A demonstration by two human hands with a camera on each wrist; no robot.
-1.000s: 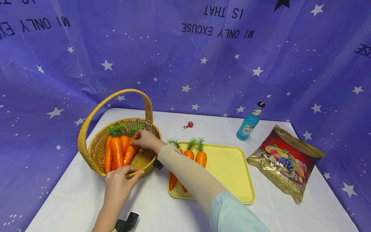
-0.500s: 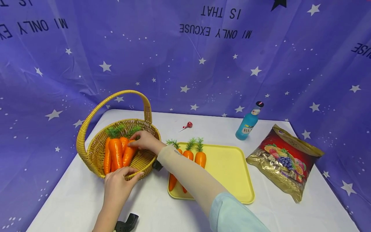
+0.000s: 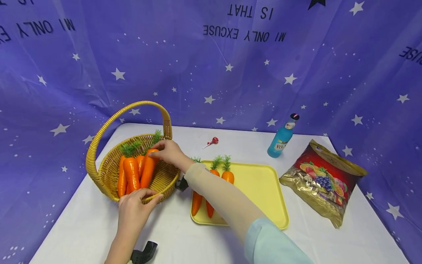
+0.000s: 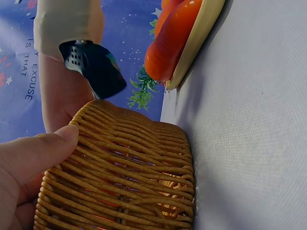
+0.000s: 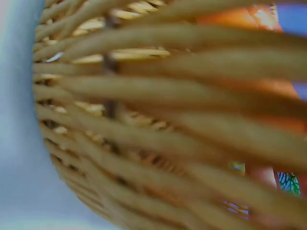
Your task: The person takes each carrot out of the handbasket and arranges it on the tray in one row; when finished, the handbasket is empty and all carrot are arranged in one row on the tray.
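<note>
A wicker basket [image 3: 168, 185] with a tall arched handle holds several orange carrots with green tops. My left hand [image 3: 136, 209] grips its near rim, thumb outside and fingers over the edge; in the left wrist view the thumb [image 4: 43, 151] presses on the weave. Inside the basket, my right hand [image 3: 169, 152] pinches the upper end of the rightmost carrot [image 3: 149, 168], which leans with its top raised toward the back rim. Woven strands of the basket [image 5: 168, 91] fill most of the right wrist view and hide the right fingers there.
Right of the basket lies a yellow tray [image 3: 260, 194] with carrots [image 3: 227, 176] partly under my right forearm. Behind it are a lollipop [image 3: 214, 140] and a blue bottle [image 3: 281, 139]. A red and gold candy bag [image 3: 324, 179] lies at the right.
In the last half second my right hand has risen slightly toward the back of the basket, and the pinched carrot's top has lifted with it. The left hand stays on the rim.
</note>
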